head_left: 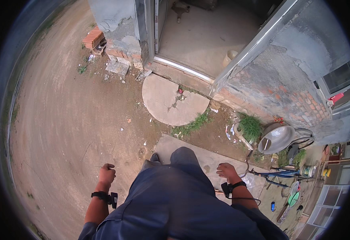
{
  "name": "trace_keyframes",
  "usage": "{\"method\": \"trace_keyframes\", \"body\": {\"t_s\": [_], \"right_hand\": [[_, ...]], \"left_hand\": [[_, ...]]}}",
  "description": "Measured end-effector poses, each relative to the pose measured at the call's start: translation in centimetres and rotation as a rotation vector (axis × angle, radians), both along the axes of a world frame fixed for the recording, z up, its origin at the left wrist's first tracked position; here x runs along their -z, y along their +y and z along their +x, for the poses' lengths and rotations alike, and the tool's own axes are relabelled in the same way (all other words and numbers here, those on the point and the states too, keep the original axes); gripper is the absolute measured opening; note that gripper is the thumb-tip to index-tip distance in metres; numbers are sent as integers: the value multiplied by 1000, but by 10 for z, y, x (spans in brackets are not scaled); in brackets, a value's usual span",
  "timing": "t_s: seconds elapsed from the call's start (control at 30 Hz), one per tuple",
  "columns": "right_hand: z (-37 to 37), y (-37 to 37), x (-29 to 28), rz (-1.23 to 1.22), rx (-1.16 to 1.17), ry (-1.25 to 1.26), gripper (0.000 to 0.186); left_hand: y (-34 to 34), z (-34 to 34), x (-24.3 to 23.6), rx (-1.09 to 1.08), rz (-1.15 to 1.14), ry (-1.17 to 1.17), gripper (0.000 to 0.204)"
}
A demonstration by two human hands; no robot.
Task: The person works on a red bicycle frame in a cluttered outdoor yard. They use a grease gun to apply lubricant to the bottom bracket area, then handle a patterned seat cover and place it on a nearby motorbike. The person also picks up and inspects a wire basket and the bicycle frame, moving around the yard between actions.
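A person in blue work clothes stands on a concrete slab (207,158) outside an open doorway (201,34), both hands empty and hanging at the sides. The left hand (106,173) is curled into a loose fist over bare dirt ground (67,120), gripping nothing; the right hand (227,171) hangs with fingers half bent and relaxed, its grip released, just beside the handlebar of a blue bicycle (281,173) but not touching it. Each wrist carries a black strap with a small device. Against the brick wall (291,96) to the right leans a large metal basin (276,138), tilted on its edge, with what looks like a stick across its bowl; its contents, if any, cannot be made out. A pale bucket (230,58) stands just inside the doorway, its inside hidden. A cracked round stone step (171,100) lies before the threshold, weeds at its edge, and a stack of red bricks (93,38) sits by the wall corner. The person's feet are mostly hidden by the trousers; small cans and a green disc at lower right are too small to tell.
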State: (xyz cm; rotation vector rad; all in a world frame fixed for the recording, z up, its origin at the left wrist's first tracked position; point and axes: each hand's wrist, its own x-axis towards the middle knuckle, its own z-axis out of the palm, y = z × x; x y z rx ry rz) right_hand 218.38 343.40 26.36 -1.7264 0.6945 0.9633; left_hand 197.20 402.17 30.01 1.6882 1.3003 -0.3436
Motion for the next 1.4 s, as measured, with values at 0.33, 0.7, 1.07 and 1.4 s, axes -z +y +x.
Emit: {"method": "trace_keyframes", "body": {"t_s": [0.33, 0.7, 1.07, 1.4], "right_hand": [[233, 64, 38, -7, 228, 145, 23], [641, 196, -7, 256, 71, -338, 29], [731, 226, -16, 112, 370, 8, 23], [948, 189, 22, 6, 311, 112, 23]], "left_hand": [[103, 338, 12, 157, 11, 39, 36], [169, 627, -9, 219, -59, 55, 38], [195, 1008, -27, 851, -52, -140, 31], [155, 1203, 26, 937, 34, -135, 25]]}}
